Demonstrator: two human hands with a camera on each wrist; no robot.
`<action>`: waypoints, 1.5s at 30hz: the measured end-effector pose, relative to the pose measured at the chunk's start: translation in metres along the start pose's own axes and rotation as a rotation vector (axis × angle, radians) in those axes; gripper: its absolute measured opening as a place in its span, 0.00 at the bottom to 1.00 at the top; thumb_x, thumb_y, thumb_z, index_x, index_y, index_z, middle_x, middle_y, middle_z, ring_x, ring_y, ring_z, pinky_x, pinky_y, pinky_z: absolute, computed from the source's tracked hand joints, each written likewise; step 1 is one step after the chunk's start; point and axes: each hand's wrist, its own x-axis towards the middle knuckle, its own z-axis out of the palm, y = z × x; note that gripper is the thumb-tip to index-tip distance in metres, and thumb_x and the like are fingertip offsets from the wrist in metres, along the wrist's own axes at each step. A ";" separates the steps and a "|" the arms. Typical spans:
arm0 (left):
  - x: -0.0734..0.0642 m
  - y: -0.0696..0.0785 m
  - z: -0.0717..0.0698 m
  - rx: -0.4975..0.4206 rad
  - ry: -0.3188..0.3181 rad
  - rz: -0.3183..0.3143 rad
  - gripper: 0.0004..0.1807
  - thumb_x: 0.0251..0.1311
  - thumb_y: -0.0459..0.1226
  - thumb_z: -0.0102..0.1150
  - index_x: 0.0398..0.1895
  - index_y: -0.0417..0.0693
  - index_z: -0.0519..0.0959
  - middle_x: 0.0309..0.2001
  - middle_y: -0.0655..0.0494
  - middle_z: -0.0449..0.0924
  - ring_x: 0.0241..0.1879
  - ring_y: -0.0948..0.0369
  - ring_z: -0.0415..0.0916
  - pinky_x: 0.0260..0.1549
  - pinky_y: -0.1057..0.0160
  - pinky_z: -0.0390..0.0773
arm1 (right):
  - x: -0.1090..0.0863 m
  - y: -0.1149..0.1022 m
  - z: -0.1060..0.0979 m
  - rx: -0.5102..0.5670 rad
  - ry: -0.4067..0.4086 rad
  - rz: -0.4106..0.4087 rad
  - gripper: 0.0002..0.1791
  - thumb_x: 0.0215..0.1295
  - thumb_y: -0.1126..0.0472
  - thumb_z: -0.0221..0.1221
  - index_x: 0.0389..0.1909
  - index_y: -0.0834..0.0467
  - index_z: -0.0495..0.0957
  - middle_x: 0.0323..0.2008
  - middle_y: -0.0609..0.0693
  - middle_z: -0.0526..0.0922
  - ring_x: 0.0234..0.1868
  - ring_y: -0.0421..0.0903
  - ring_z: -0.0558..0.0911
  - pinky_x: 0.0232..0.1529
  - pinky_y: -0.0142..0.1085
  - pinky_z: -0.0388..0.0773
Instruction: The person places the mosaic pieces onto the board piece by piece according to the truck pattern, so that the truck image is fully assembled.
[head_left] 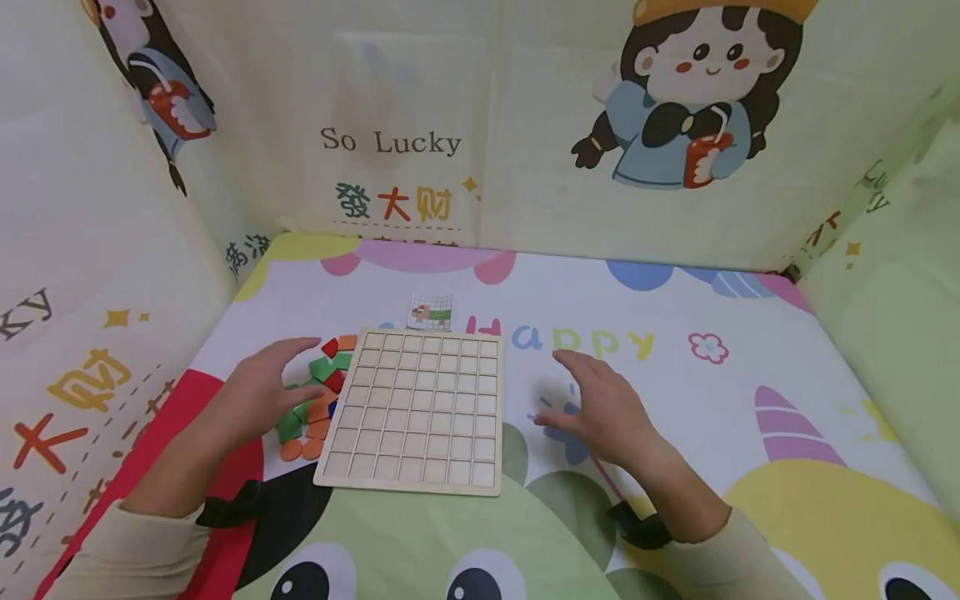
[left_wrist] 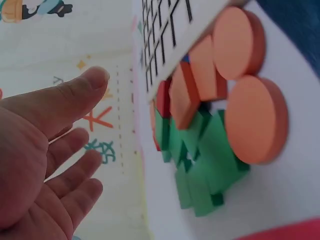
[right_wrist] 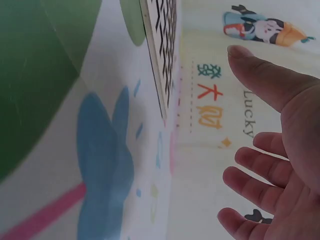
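A square wooden grid board (head_left: 420,400) lies flat on the table with its cells bare. Along its left side sits a loose pile of small blocks: green pieces (left_wrist: 212,155), orange round pieces (left_wrist: 257,120), other orange ones and a few red ones (head_left: 331,348). Over that pile my left hand (head_left: 262,392) hovers, thumb and fingers spread, holding nothing. My right hand (head_left: 600,404) is held over the table to the right of the board, fingers apart and nothing in it. A small picture card (head_left: 431,312) with a gridded drawing lies just behind the board's far edge.
The tablecloth (head_left: 570,300) carries printed cartoon shapes and letters. Printed cloth walls (head_left: 525,183) rise at the back and on both sides. Each wrist wears a black strap, the right one (head_left: 641,527) low in the head view.
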 end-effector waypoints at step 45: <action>-0.002 -0.035 0.018 -0.069 -0.142 0.037 0.23 0.52 0.41 0.76 0.50 0.41 0.81 0.49 0.39 0.75 0.51 0.39 0.68 0.34 0.52 0.85 | 0.015 -0.027 0.049 0.005 -0.323 -0.100 0.43 0.53 0.46 0.75 0.67 0.58 0.71 0.64 0.54 0.75 0.65 0.56 0.72 0.62 0.53 0.70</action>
